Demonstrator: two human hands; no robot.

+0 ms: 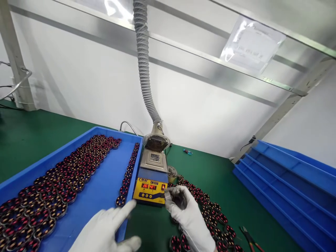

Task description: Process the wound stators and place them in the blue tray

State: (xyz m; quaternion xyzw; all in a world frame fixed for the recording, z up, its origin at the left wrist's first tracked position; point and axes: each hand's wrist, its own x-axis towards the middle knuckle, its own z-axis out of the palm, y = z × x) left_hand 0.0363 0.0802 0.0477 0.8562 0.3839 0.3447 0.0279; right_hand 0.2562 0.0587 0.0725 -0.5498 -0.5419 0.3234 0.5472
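Note:
My left hand [107, 227], in a white glove, is over the right edge of a blue tray [89, 192], with its index finger and thumb apart and nothing between them. In front of the yellow control panel [150, 191] of a soldering pot, my gloved right hand [185, 213] pinches a small metal ring [168, 196]. Rows of wound ring parts [78, 164] lie in the tray's left part, and a single column [128, 171] runs along its right side. More ring parts [207, 203] lie on the green table right of the pot.
A grey hose [143, 52] with a hood [156, 141] hangs above the pot. Stacked blue trays [286, 192] stand at the right. Pliers [249, 238] lie at the front right, and a small blue-and-red item [187, 152] lies further back.

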